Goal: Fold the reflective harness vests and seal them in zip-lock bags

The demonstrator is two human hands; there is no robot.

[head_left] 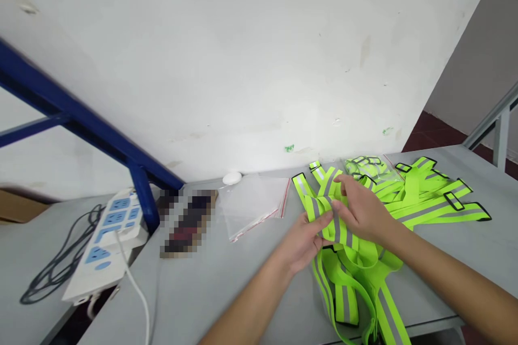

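Note:
A neon-green reflective strap harness [343, 232] with grey stripes and black buckles is gathered between my hands, its loose loops hanging toward the table's front edge. My left hand [304, 241] grips the folded bands from the left, thumb on top. On the right, my right hand [360, 207] pinches the bands with thumb and forefinger; its other fingers are partly hidden. Behind my right hand lies a pile of similar reflective straps [429, 202]. A clear bag with folded green straps [372, 168] rests near the wall.
Clear zip bags [253, 202] lie left of my hands, beside a white round object [232, 178]. Farther left are a pixelated item [190, 223], a blue metal frame [143, 194] and a white power strip [107, 242] with cables. A white wall [259, 64] stands behind the grey table [194, 291].

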